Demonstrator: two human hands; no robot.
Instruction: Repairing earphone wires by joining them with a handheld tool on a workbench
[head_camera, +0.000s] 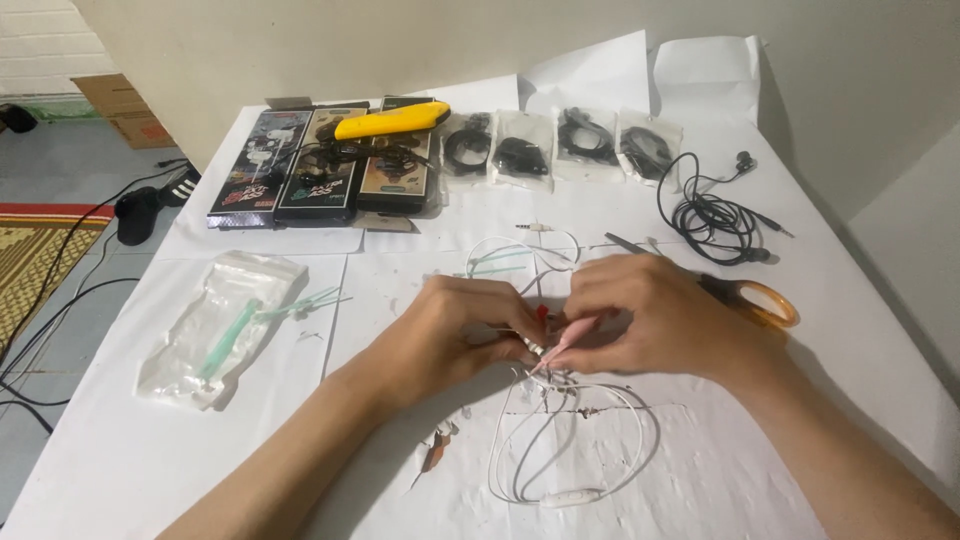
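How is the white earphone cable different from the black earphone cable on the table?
The white earphone cable lies in loose loops by both hands, its upper end between their fingers; the black earphone cable sits bundled and untouched, far right. White shows an inline remote; on black, none visible. Both are unpacked, on white paper.

Everything is lying on the table (120, 470), and I am taking the scissors (750, 298) as the landmark. Behind the scissors, a loose bundle of earphone cable (712, 215) is resting. Behind and to the left of the scissors, four small bags (560, 148) are sitting in a row, and further left three flat boxes (320, 170) are lying side by side, with a cutter (392, 120) on top of them. Far left of the scissors, a plastic pouch (215, 325) is lying. Just left of the scissors, the right hand (650, 318) and the left hand (460, 335) are meeting over a thin cable (560, 450), which is looping in front of them.
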